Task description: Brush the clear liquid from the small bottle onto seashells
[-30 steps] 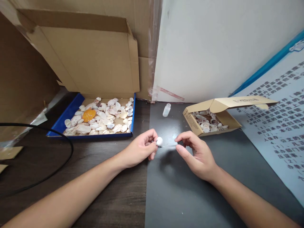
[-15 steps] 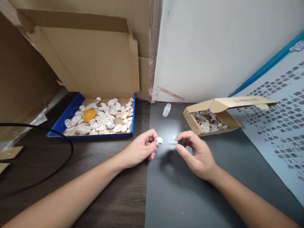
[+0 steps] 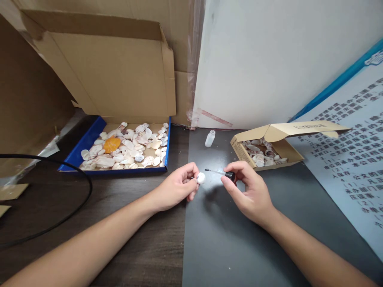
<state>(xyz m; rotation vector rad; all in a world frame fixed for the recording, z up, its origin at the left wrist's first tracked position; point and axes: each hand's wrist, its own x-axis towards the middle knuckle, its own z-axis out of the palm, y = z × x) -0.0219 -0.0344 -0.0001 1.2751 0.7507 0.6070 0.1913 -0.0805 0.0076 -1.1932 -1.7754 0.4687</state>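
A small white shell (image 3: 201, 178) is pinched between the thumb and fingers of my left hand (image 3: 184, 182), held above the seam of the dark table and the grey mat. My right hand (image 3: 247, 185) grips the black cap of a small applicator brush (image 3: 229, 175). Its thin stem points left, and the dark tip hovers just up and right of the shell, apart from it. Farther back on the mat stands a small glass bottle (image 3: 210, 139) with whitish contents and no cap on it.
On the left, an open blue-edged box (image 3: 119, 171) holds many shells, one of them orange (image 3: 112, 145). A smaller cardboard box (image 3: 243, 157) with shells stands at right. A black cable (image 3: 89, 191) loops at far left; a white board (image 3: 254, 59) rises behind.
The brush tip has lifted away from the shell, up and to the right, as my right hand shifted slightly. My left hand keeps the shell in place.
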